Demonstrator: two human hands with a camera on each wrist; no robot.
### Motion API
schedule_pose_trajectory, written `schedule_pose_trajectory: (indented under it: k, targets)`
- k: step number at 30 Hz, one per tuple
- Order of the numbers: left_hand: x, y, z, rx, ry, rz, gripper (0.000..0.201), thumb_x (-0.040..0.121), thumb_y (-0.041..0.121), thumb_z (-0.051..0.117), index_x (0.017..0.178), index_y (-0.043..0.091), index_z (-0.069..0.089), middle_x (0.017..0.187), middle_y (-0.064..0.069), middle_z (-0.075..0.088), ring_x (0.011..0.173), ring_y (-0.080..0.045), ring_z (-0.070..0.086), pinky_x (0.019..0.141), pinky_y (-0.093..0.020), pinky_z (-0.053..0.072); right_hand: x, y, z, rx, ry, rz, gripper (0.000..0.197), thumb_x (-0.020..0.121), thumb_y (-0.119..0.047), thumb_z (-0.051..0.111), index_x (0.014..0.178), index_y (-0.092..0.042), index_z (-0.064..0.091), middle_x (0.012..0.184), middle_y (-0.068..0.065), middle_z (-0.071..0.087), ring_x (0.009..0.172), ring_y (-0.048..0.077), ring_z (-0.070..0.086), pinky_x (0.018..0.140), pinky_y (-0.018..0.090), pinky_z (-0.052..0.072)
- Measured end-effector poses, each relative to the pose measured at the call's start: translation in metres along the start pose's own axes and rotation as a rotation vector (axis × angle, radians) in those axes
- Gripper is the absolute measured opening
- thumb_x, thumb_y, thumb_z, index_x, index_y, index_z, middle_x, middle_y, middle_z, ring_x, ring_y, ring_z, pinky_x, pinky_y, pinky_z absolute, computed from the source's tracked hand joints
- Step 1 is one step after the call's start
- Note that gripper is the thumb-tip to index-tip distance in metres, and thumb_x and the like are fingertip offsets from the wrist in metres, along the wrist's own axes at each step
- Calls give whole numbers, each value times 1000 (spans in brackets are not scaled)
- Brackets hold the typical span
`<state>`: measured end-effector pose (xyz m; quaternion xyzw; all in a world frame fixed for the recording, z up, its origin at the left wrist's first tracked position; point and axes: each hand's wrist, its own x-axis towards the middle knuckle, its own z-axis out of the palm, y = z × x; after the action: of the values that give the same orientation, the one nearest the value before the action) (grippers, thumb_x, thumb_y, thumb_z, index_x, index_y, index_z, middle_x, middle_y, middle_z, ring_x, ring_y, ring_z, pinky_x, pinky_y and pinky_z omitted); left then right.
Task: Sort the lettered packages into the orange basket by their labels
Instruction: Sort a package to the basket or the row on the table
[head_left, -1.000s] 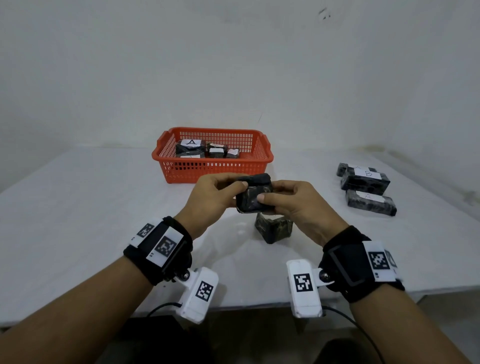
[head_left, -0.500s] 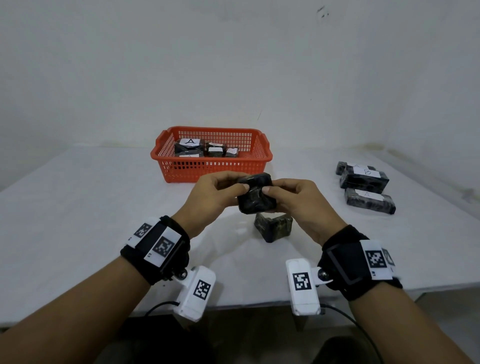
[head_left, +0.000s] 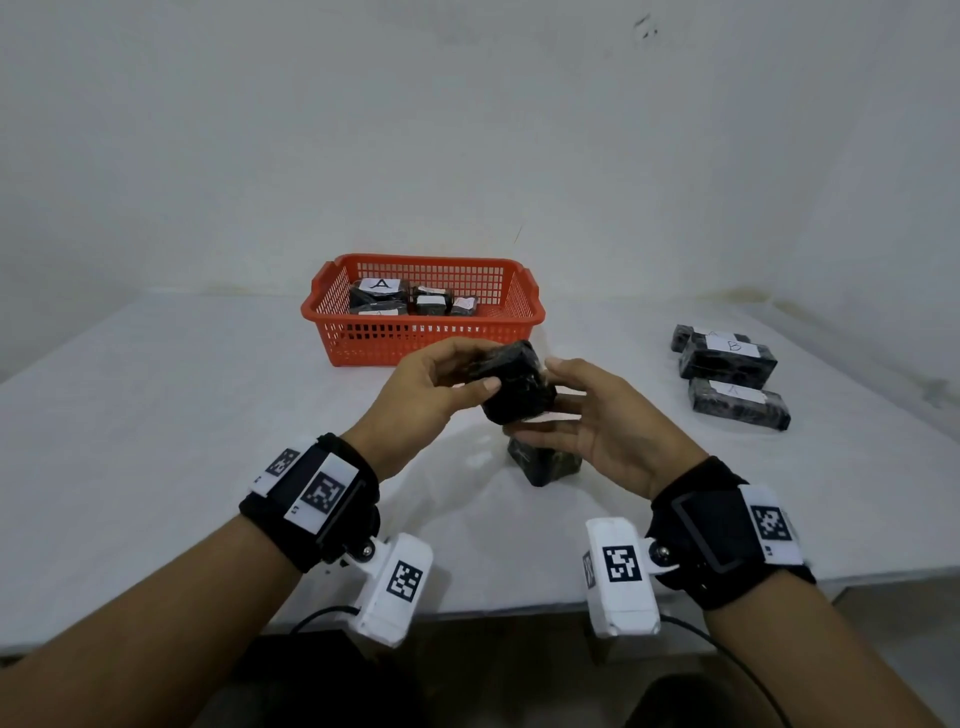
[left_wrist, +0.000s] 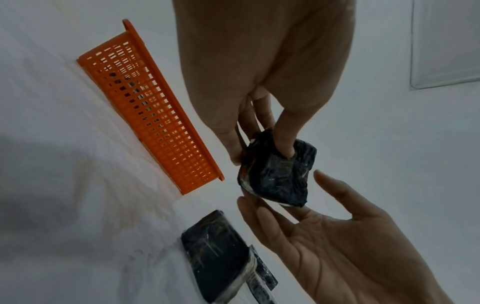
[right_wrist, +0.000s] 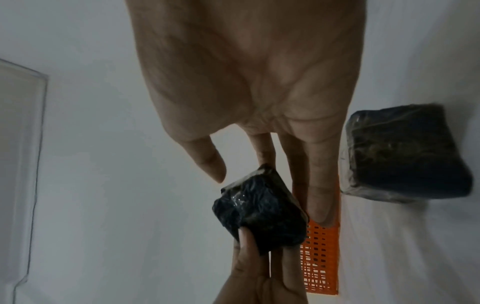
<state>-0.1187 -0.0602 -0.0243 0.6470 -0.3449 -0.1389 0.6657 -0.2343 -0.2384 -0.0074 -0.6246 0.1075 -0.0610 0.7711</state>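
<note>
My left hand (head_left: 441, 379) pinches a small black wrapped package (head_left: 517, 382) between thumb and fingers, held above the table in front of the orange basket (head_left: 423, 345). The same package (left_wrist: 278, 174) shows no label from the left wrist view. My right hand (head_left: 597, 421) is spread beside and under the package (right_wrist: 259, 214), fingers straight, no longer gripping it. A second dark package (head_left: 543, 460) lies on the table just below the hands. The basket holds several labelled packages, one marked A (head_left: 382, 286).
Three dark packages lie at the right of the white table, one marked B (head_left: 727, 358) and one (head_left: 737, 402) nearer me. The wall stands close behind the basket. The table's front edge (head_left: 493, 613) runs just below my wrists.
My right hand has let go of the package and spread its fingers. The left hand keeps hold of the package and has turned it and lifted it slightly.
</note>
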Motion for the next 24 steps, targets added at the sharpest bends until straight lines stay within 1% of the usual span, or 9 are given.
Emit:
schedule_pose_trajectory:
  k: [3, 6, 8, 11, 12, 14, 16, 19, 24]
  targets:
    - [-1, 0, 3, -46, -39, 12, 32, 96, -4, 65, 120, 16, 68, 126, -7, 73, 124, -21, 67, 109, -41, 52, 1, 1, 1, 64, -27, 32, 33, 103, -22, 59, 127, 0, 67, 123, 28, 71, 110, 43, 73, 100, 44, 59]
    - [-3, 4, 5, -33, -41, 24, 33, 96, -3, 64, 126, 12, 65, 127, -5, 73, 123, -16, 67, 102, -31, 56, 3, 4, 2, 71, -13, -44, 33, 104, -18, 58, 126, 4, 66, 121, 27, 72, 112, 39, 73, 97, 41, 61]
    - [-4, 11, 5, 29, -39, 39, 34, 93, 7, 71, 126, 11, 66, 125, -3, 74, 117, -13, 69, 95, -24, 57, 6, 6, -1, -54, 59, -157, 28, 101, -17, 63, 118, 4, 70, 115, 23, 75, 110, 38, 74, 97, 42, 60]
    - [-6, 16, 6, 51, -48, -14, 42, 86, 29, 76, 124, 12, 68, 120, -5, 75, 111, -18, 73, 96, -31, 59, 8, 8, -4, -194, 132, -276, 22, 92, -15, 76, 110, -2, 76, 106, 17, 79, 103, 32, 77, 98, 41, 60]
    - [-6, 15, 7, 59, -31, -37, 38, 88, 28, 76, 122, 12, 69, 118, -7, 75, 109, -21, 74, 96, -34, 60, 8, 9, -4, -237, 144, -302, 22, 90, -14, 78, 109, -4, 77, 104, 15, 80, 100, 29, 78, 96, 38, 60]
    - [-5, 12, 8, 78, 18, -52, 24, 94, 15, 73, 118, 11, 70, 111, -9, 77, 106, -27, 75, 93, -35, 62, 6, 9, -3, -307, 147, -329, 21, 88, -14, 81, 109, -7, 78, 103, 11, 80, 97, 24, 78, 91, 31, 61]
    - [-3, 9, 7, 77, 72, -51, 19, 95, 6, 69, 114, 9, 71, 106, -10, 78, 103, -29, 75, 90, -36, 63, 7, 10, -3, -332, 132, -308, 21, 90, -15, 79, 110, -10, 78, 105, 9, 80, 100, 23, 77, 92, 32, 60]
    - [-4, 7, 6, 44, 91, -69, 17, 94, 2, 69, 110, 8, 73, 107, -14, 78, 101, -29, 76, 93, -44, 62, 8, 13, -4, -226, 106, -239, 19, 94, -9, 73, 113, -6, 74, 106, 13, 80, 101, 26, 77, 93, 36, 61]
    - [-5, 2, 8, -42, 40, -151, 24, 94, -1, 68, 116, 7, 68, 117, -18, 74, 110, -35, 73, 103, -49, 56, 9, 16, -4, -269, 156, -291, 19, 92, -4, 74, 111, -2, 75, 98, 12, 80, 86, 17, 78, 75, 20, 58]
